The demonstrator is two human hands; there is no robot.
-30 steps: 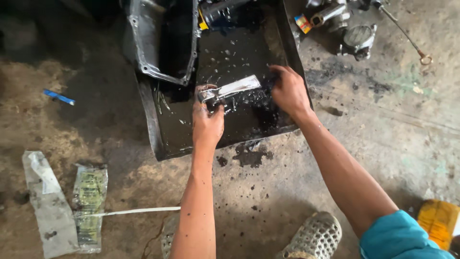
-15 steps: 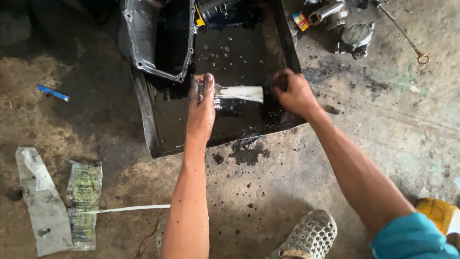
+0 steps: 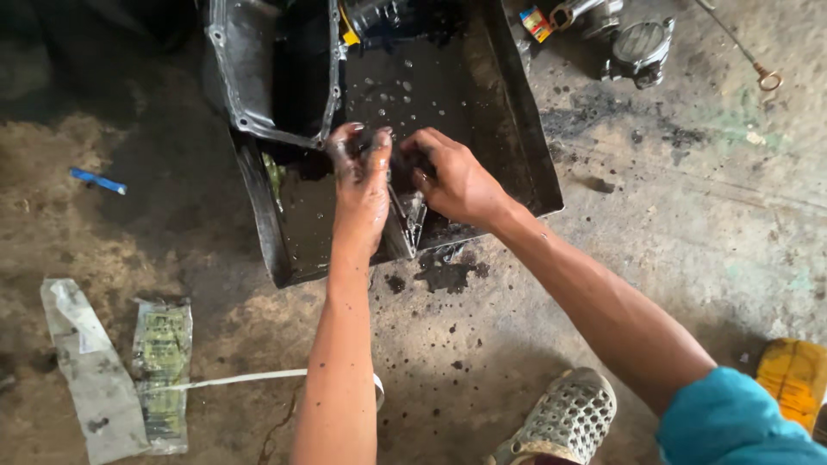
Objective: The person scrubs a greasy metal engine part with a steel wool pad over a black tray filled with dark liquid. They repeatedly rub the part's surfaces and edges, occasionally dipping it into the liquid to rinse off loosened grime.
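While both hands work over the black wash tray [image 3: 525,164], the left hand [image 3: 362,185] and the right hand [image 3: 457,181] are closed together around 1 oily metal part [image 3: 411,215], which is held upright above the dark fluid near the tray's front wall. The left fingers curl over the top of the part; the right fingers wrap its upper side. How tightly either hand grips cannot be told, since fingers and grime cover the contact.

Handling notes, as judgement:
1. The part is slick with oil, so a full wrap of both hands is safer than a fingertip pinch.
2. Keep the part low over the fluid so drips and any slip land inside the tray.
3. Turn it slowly; thin metal edges may be sharp.

Edges and room:
- An oil pan [image 3: 258,77] leans in the tray's rear left corner, just beside the left hand, which limits movement to that side.
- The front wall lies just below the wrists; spilled oil darkens the concrete floor [image 3: 689,258] in front of it.
- The right half of the tray is open fluid and offers the freest room.
- A sandalled foot [image 3: 564,418] rests near the right forearm, and crumpled packets [image 3: 159,370] lie well apart to the left
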